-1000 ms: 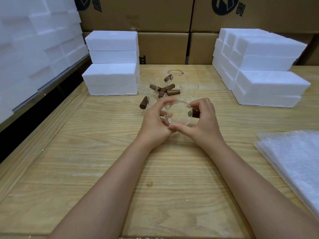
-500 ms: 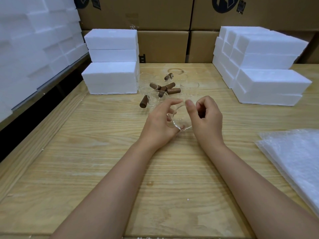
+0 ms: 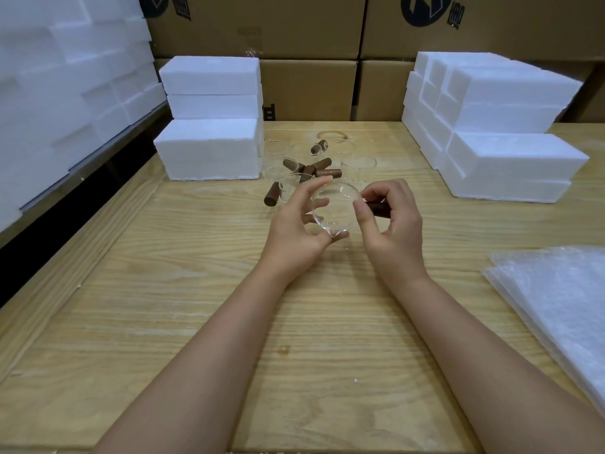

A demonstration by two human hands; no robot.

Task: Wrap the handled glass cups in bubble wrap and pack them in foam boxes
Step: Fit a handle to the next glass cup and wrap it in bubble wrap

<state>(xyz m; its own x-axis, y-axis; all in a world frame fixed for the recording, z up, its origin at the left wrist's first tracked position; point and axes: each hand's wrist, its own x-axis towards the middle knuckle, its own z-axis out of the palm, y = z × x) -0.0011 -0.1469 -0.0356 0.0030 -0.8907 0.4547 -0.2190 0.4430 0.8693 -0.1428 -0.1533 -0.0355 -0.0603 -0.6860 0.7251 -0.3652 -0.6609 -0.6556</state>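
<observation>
Your left hand (image 3: 296, 231) holds the glass cup (image 3: 334, 208) over the table (image 3: 163, 290), fingers (image 3: 311, 189) curved round its rim. Your right hand (image 3: 389, 224) pinches its brown handle (image 3: 379, 209). Bubble wrap (image 3: 556, 306) lies to your right.
</observation>
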